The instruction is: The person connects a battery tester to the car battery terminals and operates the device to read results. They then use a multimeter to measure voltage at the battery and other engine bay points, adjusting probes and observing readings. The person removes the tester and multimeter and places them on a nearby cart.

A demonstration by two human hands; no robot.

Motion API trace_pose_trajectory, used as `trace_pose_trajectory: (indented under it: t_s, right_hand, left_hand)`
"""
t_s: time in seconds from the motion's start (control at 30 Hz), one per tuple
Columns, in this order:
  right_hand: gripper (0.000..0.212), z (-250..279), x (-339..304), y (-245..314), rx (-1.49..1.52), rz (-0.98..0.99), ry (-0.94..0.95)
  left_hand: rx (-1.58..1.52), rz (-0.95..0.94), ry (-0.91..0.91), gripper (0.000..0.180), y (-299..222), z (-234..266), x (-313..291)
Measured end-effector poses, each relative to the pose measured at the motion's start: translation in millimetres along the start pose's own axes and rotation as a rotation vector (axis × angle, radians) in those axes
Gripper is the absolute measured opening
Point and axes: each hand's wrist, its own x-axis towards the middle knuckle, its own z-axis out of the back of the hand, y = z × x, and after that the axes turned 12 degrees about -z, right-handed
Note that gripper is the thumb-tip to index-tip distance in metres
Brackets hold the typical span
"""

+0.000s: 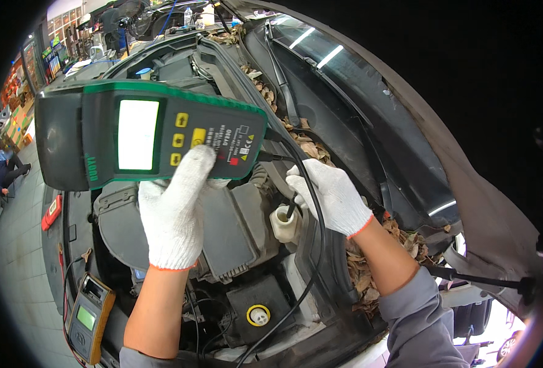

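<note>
My left hand, in a white knit glove, grips a green-and-black handheld tester. Its thumb rests beside the yellow buttons, and the tester's screen is lit blank white. Two black leads leave the tester's right end. In my right hand, also gloved, a slim black probe is pinched. The probe's lower end goes into the mouth of an uncapped whitish fluid reservoir; its tip is hidden inside. A black cable loops past the right hand and down over the engine bay.
A yellow-edged meter with clips lies at the lower left, near a red device. A cap with a yellow ring sits in the bay. Dry leaves line the windshield base. A person sits at the far left.
</note>
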Motion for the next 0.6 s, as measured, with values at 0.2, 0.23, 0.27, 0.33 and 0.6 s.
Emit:
trace_pose_trajectory:
  t_s: [0.2,0.23,0.27,0.33,0.6]
  right_hand:
    - [0.017,-11,4,-24,0.038,0.022,0.060]
    - [0.018,-13,4,-28,0.055,0.002,0.084]
    - [0.018,-15,3,-30,0.125,-0.084,0.128]
    - [0.020,-17,1,-33,0.084,-0.068,0.144]
    - [0.015,-13,-11,-20,-0.274,0.192,0.140]
  left_hand:
    - [0.126,0.046,0.046,0.036,14,4,-7]
    - [0.172,0.071,0.053,0.038,16,4,-9]
    - [0.129,0.058,0.062,0.038,18,4,-13]
    - [0.109,0.070,0.026,0.040,20,6,-18]
    - [0.215,0.117,0.013,0.045,7,26,-35]
